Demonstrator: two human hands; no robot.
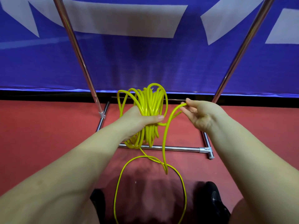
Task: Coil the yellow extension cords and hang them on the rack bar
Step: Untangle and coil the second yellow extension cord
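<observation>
While the rack (159,148) stands straight ahead of you, its bar is out of frame above, so hanging comes later. Your coil (149,109) runs upright, long axis away from you, gripped round its middle by your left hand (137,122). Your right hand (199,113), just beside it, pinches the free strand (168,125). That strand drops to a slack loop (149,188) on the floor near your feet. Likely next lap goes right to left, across onto the coil.
</observation>
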